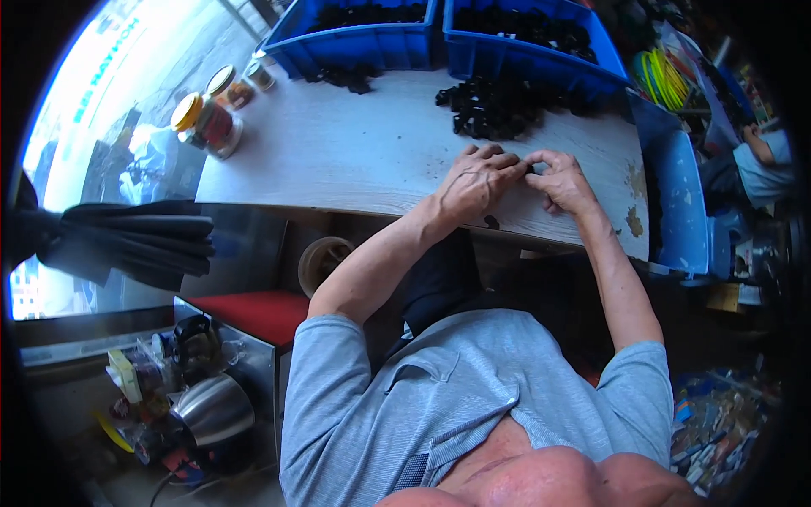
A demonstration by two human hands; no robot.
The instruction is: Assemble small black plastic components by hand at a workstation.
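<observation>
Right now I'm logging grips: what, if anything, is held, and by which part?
Apparently a small black piece, pinched in the right hand against the left hand; which part is gripped is hidden.

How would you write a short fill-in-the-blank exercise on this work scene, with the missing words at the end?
1. The two bins at the far edge of the table are coloured ____.
2. Beyond the left hand and the right hand, the pile of small parts is coloured ____.
3. The jar with the yellow lid stands on the table's ____ side.

Missing words: blue; black; left.
</observation>
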